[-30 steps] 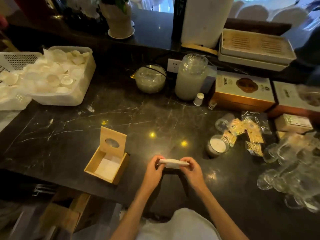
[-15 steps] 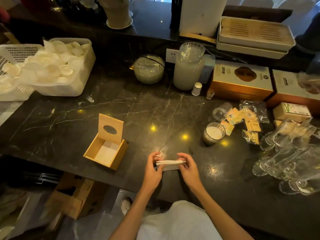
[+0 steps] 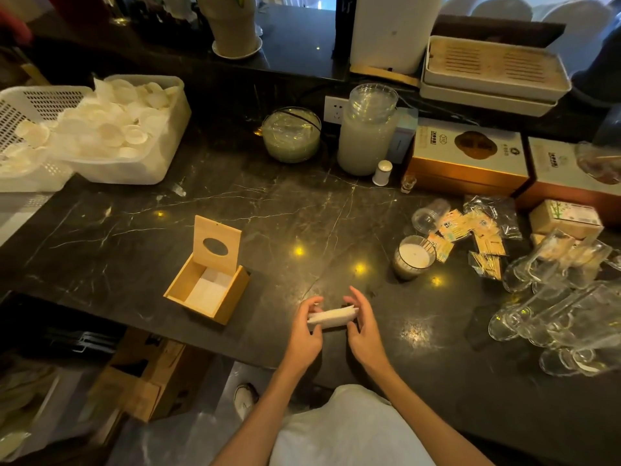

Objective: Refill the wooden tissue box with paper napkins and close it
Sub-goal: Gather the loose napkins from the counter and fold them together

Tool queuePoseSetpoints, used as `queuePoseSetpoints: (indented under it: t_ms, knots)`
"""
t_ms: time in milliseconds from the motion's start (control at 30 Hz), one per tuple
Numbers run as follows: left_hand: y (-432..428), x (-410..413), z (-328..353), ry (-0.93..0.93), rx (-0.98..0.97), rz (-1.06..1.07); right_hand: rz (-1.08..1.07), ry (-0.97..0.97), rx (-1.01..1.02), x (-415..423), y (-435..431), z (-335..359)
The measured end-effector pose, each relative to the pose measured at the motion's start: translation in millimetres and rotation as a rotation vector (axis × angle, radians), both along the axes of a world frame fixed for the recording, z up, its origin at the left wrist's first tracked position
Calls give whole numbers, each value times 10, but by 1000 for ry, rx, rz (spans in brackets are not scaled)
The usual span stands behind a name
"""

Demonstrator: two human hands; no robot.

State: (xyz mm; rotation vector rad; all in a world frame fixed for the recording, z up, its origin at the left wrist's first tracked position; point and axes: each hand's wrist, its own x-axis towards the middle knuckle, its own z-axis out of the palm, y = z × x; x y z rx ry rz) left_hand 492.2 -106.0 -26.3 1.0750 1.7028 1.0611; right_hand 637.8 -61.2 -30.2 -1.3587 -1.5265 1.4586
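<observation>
The wooden tissue box (image 3: 232, 299) stands on the dark marble counter (image 3: 134, 230), left of my hands. Its lid (image 3: 216, 247), with an oval hole, is tipped up at the back. A few white napkins (image 3: 208, 292) lie inside it. A small stack of white paper napkins (image 3: 332, 317) is between my hands, just above the counter near the front edge. My left hand (image 3: 304, 334) grips its left end. My right hand (image 3: 364, 331) presses its right end with the fingers spread.
A candle glass (image 3: 413, 258), toothpick packets (image 3: 470, 237) and several glasses (image 3: 564, 297) lying on their sides fill the right. White bins (image 3: 134, 163) of small cups sit far left. Jars (image 3: 366, 136), boxes (image 3: 467, 156) and trays (image 3: 494, 72) line the back.
My hands have kept the napkin stack in about the same spot and turned it slightly. My right fingers have loosened and spread. The box has not moved.
</observation>
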Motion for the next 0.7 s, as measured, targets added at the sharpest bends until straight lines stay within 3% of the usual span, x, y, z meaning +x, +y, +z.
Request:
queuePoseSetpoints:
  t_ms: [500, 700]
  knots:
    - [31, 50, 29, -24, 25, 38, 24, 8, -29, -59, 23, -59]
    - [30, 13, 51, -39, 2, 44, 49, -26, 66, -64, 36, -50]
